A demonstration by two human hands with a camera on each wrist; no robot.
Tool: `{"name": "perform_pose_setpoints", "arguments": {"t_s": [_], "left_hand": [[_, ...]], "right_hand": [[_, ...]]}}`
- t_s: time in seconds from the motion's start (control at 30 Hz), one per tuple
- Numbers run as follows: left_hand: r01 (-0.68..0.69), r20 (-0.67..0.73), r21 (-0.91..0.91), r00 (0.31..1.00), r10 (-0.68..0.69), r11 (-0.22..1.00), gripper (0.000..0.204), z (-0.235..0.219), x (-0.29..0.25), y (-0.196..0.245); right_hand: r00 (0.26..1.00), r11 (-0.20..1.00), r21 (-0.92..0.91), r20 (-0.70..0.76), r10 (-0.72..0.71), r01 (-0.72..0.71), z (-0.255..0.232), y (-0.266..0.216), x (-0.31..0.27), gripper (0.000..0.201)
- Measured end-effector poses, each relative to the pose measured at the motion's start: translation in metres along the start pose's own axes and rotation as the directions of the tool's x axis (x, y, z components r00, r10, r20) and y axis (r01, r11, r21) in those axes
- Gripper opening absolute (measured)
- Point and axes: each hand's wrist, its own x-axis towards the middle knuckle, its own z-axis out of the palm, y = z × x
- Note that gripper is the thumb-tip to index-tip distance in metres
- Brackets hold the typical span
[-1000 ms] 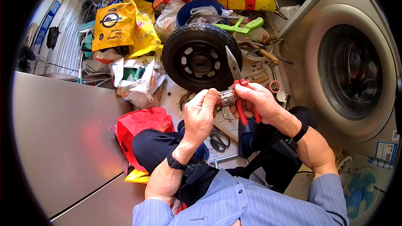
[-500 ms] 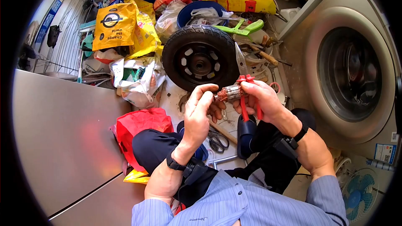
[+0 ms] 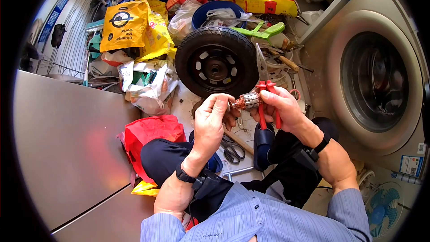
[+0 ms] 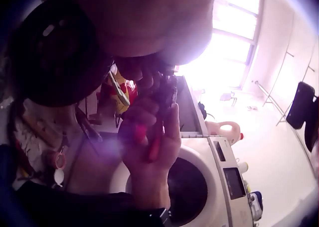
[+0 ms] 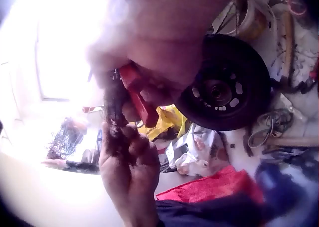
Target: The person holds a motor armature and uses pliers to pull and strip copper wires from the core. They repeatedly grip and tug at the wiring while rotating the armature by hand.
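Note:
Between the two hands is a motor armature with a ribbed metal core and copper windings. The left hand pinches the narrow shaft at its left end, thumb and fingers together. With thumb and fingers, the right hand grips the armature's right end. The same hand also holds long-nosed pliers, whose tips point up and away and whose red handles hang below the thumb. In the right wrist view, a red plier handle crosses beside the dark armature. Fingers hide the armature's far right end.
A black-tyred wheel lies just beyond the hands. Scissors and a wooden handle are on the floor below. Bags crowd the left, a washing machine stands right, and hand tools lie behind the pliers.
The left hand has drawn back from the armature's core to its shaft, uncovering the copper windings. The armature, right hand and pliers have shifted slightly right.

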Motion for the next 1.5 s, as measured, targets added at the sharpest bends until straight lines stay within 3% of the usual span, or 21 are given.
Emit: {"name": "perform_pose_setpoints", "arguments": {"t_s": [0.07,0.17,0.33,0.4,0.53,0.7,1.0,1.1,1.13,1.33,1.43,1.5], "left_hand": [[-0.117,-0.072,0.040,0.990,0.119,0.992,0.026,0.007,-0.003,0.002],[-0.156,-0.158,0.144,0.971,0.178,0.977,0.023,0.010,-0.009,0.001],[-0.174,-0.118,0.157,0.974,0.193,0.972,0.028,0.004,-0.010,0.000],[-0.244,-0.136,0.160,0.954,0.266,0.957,0.030,0.008,-0.009,0.002],[-0.219,-0.114,0.175,0.964,0.241,0.960,0.030,0.002,-0.009,0.007],[-0.174,-0.078,0.184,0.979,0.191,0.967,0.028,-0.001,-0.009,0.007],[-0.201,0.045,0.220,0.980,0.196,0.954,0.029,-0.002,-0.011,0.012],[-0.185,0.031,0.215,0.983,0.183,0.959,0.028,-0.003,-0.011,0.010],[-0.176,0.028,0.201,0.984,0.174,0.964,0.026,-0.004,-0.012,0.010],[-0.225,0.043,0.294,0.974,0.222,0.929,0.023,-0.007,-0.010,0.011],[-0.262,0.038,0.199,0.965,0.260,0.944,0.022,-0.001,-0.011,0.013],[-0.268,0.044,0.229,0.963,0.266,0.936,0.022,-0.001,-0.012,0.014]], "right_hand": [[1.000,1.000,0.017,-0.029,-0.006,0.007,0.002,-0.002,0.001,0.037],[0.996,0.999,0.046,-0.085,-0.013,0.017,0.005,-0.004,0.000,0.036],[0.991,0.998,0.063,-0.130,-0.009,0.018,0.005,-0.003,0.001,0.035],[0.998,0.998,0.050,-0.054,-0.027,0.029,0.002,-0.002,0.002,0.035],[0.995,0.999,0.042,-0.098,-0.006,0.010,0.011,-0.005,0.001,0.036],[0.999,0.999,0.043,-0.035,0.006,-0.005,0.005,-0.002,0.002,0.038],[1.000,0.995,0.100,0.009,-0.020,0.019,0.004,0.001,0.006,0.038],[0.999,0.999,0.038,-0.036,-0.035,0.036,0.011,-0.002,0.004,0.041],[0.999,0.999,0.032,0.030,-0.027,0.026,0.006,-0.004,0.004,0.044],[0.995,0.995,-0.040,-0.036,-0.095,0.094,0.010,-0.003,0.004,0.050],[0.995,0.994,-0.059,-0.027,-0.091,0.090,0.012,-0.005,0.003,0.052],[0.995,0.993,-0.067,-0.025,-0.095,0.093,0.011,-0.005,0.004,0.053]]}}
